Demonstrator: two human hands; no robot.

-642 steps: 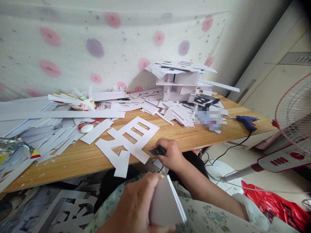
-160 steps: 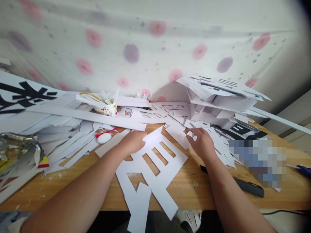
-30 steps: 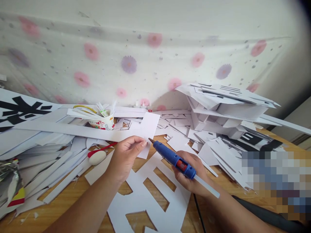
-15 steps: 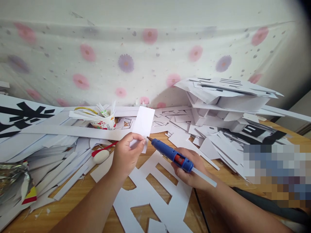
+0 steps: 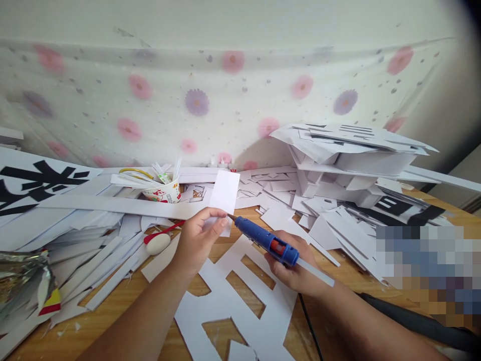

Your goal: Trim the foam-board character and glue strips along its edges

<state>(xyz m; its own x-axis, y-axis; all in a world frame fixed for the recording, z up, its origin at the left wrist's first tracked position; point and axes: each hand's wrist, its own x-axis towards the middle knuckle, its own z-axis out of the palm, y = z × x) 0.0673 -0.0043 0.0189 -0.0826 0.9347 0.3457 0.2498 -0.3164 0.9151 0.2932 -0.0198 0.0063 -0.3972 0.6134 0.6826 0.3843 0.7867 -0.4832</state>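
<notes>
Between the thumb and fingers of my left hand (image 5: 201,240) is a small white rectangular board piece (image 5: 225,193), held upright. My right hand (image 5: 295,263) is wrapped round a blue hot glue gun (image 5: 263,238), with a clear glue stick (image 5: 315,272) jutting out of its rear. The gun's nozzle points left and lies close to my left fingertips and the piece's lower edge; whether it touches cannot be made out. Under both hands a large white cut-out board (image 5: 240,296) with several openings rests on the wooden table (image 5: 296,326).
White strips (image 5: 101,281) are heaped on the left, near a red-handled white spoon (image 5: 158,244). A paper cup (image 5: 163,193) with sticks stands behind. Stacked white board shapes (image 5: 349,155) rise at the back right. A dark cord (image 5: 310,326) runs beside my right forearm.
The white piece and my left hand have shifted slightly in view. The glue gun's nozzle remains close to my left fingertips. The camera view has moved a little.
</notes>
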